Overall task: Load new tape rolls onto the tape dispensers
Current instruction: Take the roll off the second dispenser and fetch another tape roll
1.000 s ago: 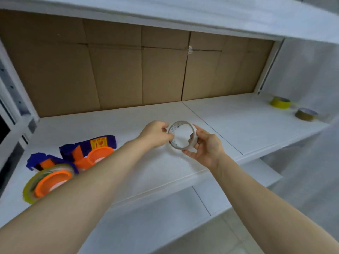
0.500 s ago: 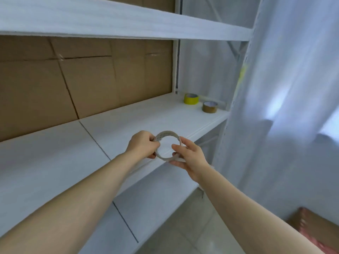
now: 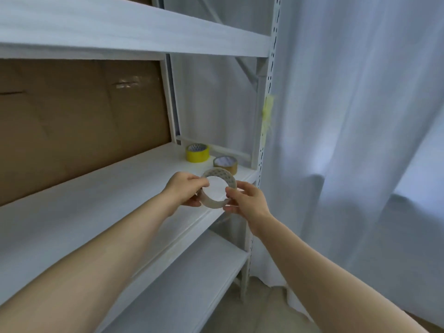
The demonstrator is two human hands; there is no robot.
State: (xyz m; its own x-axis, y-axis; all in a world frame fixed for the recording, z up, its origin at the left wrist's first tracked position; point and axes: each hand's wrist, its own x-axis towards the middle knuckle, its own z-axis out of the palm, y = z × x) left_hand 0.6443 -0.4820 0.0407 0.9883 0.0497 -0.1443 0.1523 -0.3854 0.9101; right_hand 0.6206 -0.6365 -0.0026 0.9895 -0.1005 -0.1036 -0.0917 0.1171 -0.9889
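A thin-walled pale tape ring (image 3: 212,204) is held in the air between both hands, its open centre facing the camera and a dotted pattern showing on its inner wall. The left hand (image 3: 186,192) grips the ring's left side, fingers curled over the top edge and thumb below. The right hand (image 3: 248,200) pinches the ring's right side, fingertips on the rim and thumb at the lower edge. The two hands are apart, with only the ring between them.

Directly under the ring lies the front edge of a white middle shelf (image 3: 96,212). Just behind the ring, a brown tape roll (image 3: 225,165) lies flat on that shelf, partly hidden by the ring's top. Farther behind and slightly to the left of the ring, a yellow tape roll (image 3: 197,154) also lies flat, near the brown one.

Well to the ring's left, brown cardboard (image 3: 84,128) backs the shelf. To its right rises a perforated white upright (image 3: 269,80) with a strip of yellow tape (image 3: 267,116) stuck on it, and beyond that hangs a white curtain (image 3: 360,140). Above the ring runs an upper shelf (image 3: 120,27); below it sits a lower shelf (image 3: 180,284).
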